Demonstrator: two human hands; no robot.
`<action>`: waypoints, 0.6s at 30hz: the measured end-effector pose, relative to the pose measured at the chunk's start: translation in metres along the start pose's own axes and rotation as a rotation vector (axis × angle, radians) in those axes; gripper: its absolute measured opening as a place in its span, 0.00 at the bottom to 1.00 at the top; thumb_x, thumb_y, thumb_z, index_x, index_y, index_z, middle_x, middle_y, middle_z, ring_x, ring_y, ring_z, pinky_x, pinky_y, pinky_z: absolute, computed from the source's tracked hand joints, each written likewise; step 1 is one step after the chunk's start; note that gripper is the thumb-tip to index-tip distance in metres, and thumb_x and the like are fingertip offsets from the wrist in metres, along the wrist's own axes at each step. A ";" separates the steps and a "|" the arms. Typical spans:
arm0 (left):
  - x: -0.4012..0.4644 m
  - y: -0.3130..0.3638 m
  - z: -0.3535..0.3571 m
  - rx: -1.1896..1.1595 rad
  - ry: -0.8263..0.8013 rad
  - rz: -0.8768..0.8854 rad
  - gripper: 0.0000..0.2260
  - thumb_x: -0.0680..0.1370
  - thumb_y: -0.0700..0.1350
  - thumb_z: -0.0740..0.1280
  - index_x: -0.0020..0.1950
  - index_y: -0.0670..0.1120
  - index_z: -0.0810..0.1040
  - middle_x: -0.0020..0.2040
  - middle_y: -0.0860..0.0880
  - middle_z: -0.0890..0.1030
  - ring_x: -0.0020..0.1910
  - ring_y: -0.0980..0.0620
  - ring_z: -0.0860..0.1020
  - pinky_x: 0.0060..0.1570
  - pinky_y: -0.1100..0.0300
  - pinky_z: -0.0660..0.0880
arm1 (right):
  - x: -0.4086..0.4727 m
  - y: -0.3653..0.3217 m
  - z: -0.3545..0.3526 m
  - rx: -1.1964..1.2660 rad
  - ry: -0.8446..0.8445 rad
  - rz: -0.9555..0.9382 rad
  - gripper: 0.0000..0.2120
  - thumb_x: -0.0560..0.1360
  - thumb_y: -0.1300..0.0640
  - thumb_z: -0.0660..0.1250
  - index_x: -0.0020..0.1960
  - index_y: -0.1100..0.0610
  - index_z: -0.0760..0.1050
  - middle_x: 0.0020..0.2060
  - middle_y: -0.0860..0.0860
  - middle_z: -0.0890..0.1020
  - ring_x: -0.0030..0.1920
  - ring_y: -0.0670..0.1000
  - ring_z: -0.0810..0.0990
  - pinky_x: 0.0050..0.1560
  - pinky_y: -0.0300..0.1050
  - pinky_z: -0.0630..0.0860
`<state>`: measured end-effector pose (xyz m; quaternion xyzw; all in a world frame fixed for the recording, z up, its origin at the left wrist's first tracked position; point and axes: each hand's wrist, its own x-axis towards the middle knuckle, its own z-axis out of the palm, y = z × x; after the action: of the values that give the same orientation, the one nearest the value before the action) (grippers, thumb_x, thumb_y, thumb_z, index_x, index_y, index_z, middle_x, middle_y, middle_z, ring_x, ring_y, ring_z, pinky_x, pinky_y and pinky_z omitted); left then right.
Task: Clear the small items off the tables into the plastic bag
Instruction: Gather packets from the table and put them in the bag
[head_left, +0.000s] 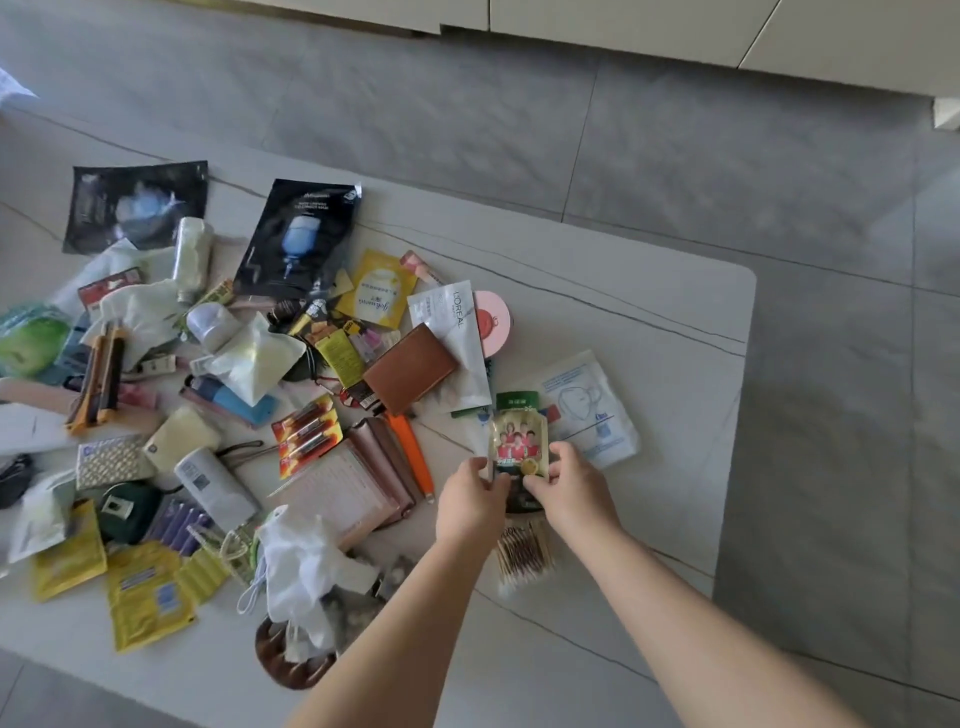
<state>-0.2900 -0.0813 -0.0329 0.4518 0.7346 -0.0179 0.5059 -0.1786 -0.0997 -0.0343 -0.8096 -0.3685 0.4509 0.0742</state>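
Observation:
A small printed sachet (521, 442) with a green top and a picture of people stands just above the white table (649, 312). My left hand (470, 501) pinches its lower left edge and my right hand (571, 486) pinches its lower right edge. Something dark shows under the sachet between my hands; I cannot tell what it is. A bundle of cotton swabs (524, 553) lies on the table below my hands. No plastic bag is clearly in view.
A heap of small items covers the table's left half: black mask packets (298, 234), a brown wallet (410, 369), batteries (306, 434), an orange tool (413, 449), yellow sachets (148, 592). A face-mask packet (592, 410) lies right of my hands. Grey floor surrounds the table.

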 end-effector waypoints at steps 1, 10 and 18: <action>0.001 -0.001 0.001 -0.011 0.000 -0.007 0.22 0.79 0.50 0.63 0.71 0.46 0.66 0.50 0.50 0.77 0.48 0.52 0.76 0.47 0.61 0.71 | 0.001 -0.001 0.001 0.006 0.023 0.008 0.20 0.75 0.54 0.67 0.65 0.57 0.69 0.56 0.53 0.79 0.54 0.54 0.78 0.48 0.42 0.71; -0.009 -0.003 -0.014 -0.290 -0.025 -0.148 0.32 0.77 0.56 0.66 0.75 0.44 0.60 0.67 0.44 0.72 0.64 0.46 0.73 0.64 0.53 0.71 | -0.011 -0.004 -0.010 0.205 -0.094 -0.018 0.06 0.78 0.58 0.62 0.53 0.57 0.76 0.54 0.54 0.81 0.52 0.54 0.78 0.47 0.41 0.70; -0.032 -0.024 -0.034 -0.654 -0.096 -0.226 0.06 0.77 0.43 0.67 0.47 0.40 0.77 0.43 0.44 0.80 0.41 0.49 0.79 0.36 0.61 0.77 | -0.034 0.003 -0.008 0.106 -0.109 -0.009 0.13 0.76 0.54 0.65 0.60 0.55 0.76 0.55 0.51 0.81 0.50 0.47 0.77 0.50 0.38 0.71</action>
<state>-0.3284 -0.0993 -0.0018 0.1804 0.7223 0.1412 0.6526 -0.1813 -0.1223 -0.0080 -0.7771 -0.3513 0.5128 0.0986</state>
